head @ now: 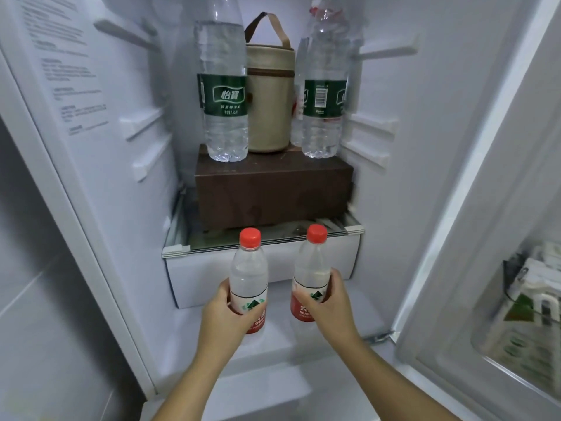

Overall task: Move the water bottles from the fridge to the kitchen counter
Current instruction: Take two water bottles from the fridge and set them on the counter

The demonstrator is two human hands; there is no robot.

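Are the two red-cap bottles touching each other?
Apart. The head view shows the white drawer front plainly visible in the gap between the left red-cap bottle and the right red-cap bottle.

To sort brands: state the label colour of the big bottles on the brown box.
Dark green labels, seen best in head view.

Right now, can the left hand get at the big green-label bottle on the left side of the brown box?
Probably not yet. The way up to the big green-label bottle looks free, but the left hand has its grip full with a small red-capped bottle; it would need to set that down.
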